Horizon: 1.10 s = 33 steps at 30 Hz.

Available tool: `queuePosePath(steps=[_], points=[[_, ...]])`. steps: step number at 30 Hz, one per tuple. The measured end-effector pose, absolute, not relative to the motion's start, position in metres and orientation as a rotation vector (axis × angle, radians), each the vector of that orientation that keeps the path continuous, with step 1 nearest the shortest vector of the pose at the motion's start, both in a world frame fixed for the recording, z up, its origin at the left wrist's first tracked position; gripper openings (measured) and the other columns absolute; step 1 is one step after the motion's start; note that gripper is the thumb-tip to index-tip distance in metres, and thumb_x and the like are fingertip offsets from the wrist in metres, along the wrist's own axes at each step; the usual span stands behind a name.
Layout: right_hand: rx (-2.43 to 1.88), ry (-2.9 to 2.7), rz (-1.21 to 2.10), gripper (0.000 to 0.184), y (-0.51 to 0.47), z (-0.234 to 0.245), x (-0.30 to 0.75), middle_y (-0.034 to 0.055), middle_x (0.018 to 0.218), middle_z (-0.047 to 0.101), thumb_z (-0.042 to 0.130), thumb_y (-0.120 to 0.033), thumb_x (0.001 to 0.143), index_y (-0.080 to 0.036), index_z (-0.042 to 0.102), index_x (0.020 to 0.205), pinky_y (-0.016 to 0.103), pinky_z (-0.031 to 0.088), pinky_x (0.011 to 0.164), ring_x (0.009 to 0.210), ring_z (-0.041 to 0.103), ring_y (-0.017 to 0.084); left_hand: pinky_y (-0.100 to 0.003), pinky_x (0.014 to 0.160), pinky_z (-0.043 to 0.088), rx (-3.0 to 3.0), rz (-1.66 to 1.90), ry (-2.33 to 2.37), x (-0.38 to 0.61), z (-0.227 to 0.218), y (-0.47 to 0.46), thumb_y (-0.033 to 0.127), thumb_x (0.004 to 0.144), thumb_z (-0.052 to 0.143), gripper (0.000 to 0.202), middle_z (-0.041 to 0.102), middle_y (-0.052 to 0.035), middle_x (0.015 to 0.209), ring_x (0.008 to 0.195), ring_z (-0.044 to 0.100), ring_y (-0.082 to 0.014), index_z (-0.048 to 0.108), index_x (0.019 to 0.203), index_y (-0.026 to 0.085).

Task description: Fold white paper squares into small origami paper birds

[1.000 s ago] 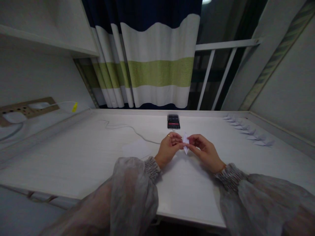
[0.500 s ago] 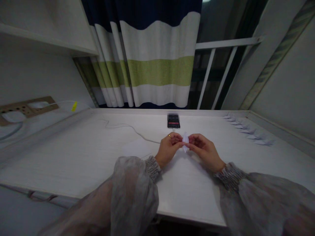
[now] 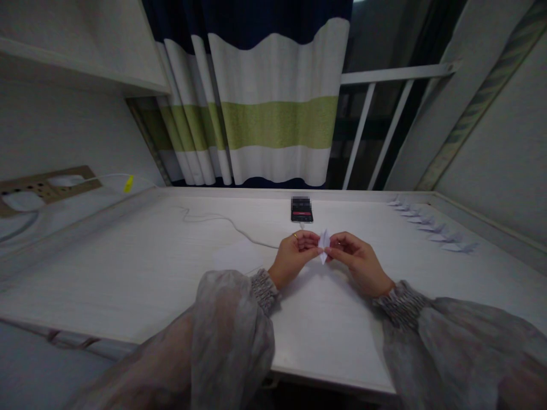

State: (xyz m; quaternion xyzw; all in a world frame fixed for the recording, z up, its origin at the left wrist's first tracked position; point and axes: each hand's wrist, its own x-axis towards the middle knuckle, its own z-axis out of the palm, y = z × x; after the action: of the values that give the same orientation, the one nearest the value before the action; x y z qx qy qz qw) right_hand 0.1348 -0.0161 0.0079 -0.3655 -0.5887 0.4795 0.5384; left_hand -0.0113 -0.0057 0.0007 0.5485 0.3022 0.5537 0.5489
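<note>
A small folded white paper piece (image 3: pixel 323 246) stands upright between my two hands, just above the white desk (image 3: pixel 171 267). My left hand (image 3: pixel 294 256), a ring on one finger, pinches its left side with fingers curled. From the right, my right hand (image 3: pixel 356 262) pinches the same piece with thumb and fingers closed. Both wrists wear sheer grey gathered sleeves.
A phone (image 3: pixel 301 210) lies on the desk beyond my hands, with a white cable (image 3: pixel 231 223) running left toward a wall socket panel (image 3: pixel 47 185). Several folded paper pieces (image 3: pixel 431 228) line the right edge. A striped curtain (image 3: pixel 273 114) and a white railing (image 3: pixel 384 114) stand behind.
The paper piece has shortened and sits tighter between my fingertips. Both hands shifted slightly, staying in the same place above the desk.
</note>
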Motion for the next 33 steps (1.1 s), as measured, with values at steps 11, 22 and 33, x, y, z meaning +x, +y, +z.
queuePosePath(steps=[11,22,33], points=[[-0.844,-1.326,1.201,0.015,-0.0169,0.0089,0.1346,-0.0032,0.055,0.060,0.070,-0.023,0.057,-0.018,0.060,0.066,0.025,0.046,0.057,0.052,0.056,0.011,-0.023,0.063,0.041,1.245,1.291,0.658,-0.0111,0.0024,-0.0065,0.016,0.052,0.070,0.019,0.059,0.0020,0.062,0.058,0.052,-0.0067,0.058,0.067,0.012],[-0.832,-1.412,1.141,0.011,-0.0175,0.0086,0.1355,-0.0031,0.058,0.059,0.067,-0.024,0.063,-0.018,0.060,0.070,0.025,0.045,0.057,0.054,0.055,0.010,-0.023,0.063,0.039,1.251,1.263,0.627,-0.0107,0.0034,-0.0066,0.015,0.055,0.068,0.018,0.057,0.0024,0.064,0.060,0.052,-0.0065,0.055,0.067,0.012],[-0.809,-1.538,1.092,0.005,-0.0220,0.0138,0.1382,-0.0016,0.062,0.058,0.061,-0.025,0.069,-0.019,0.062,0.069,0.026,0.044,0.059,0.058,0.056,0.011,-0.023,0.062,0.040,1.321,1.197,0.633,-0.0136,0.0086,-0.0092,0.013,0.061,0.061,0.007,0.055,0.0031,0.059,0.056,0.050,-0.0064,0.057,0.067,0.013]])
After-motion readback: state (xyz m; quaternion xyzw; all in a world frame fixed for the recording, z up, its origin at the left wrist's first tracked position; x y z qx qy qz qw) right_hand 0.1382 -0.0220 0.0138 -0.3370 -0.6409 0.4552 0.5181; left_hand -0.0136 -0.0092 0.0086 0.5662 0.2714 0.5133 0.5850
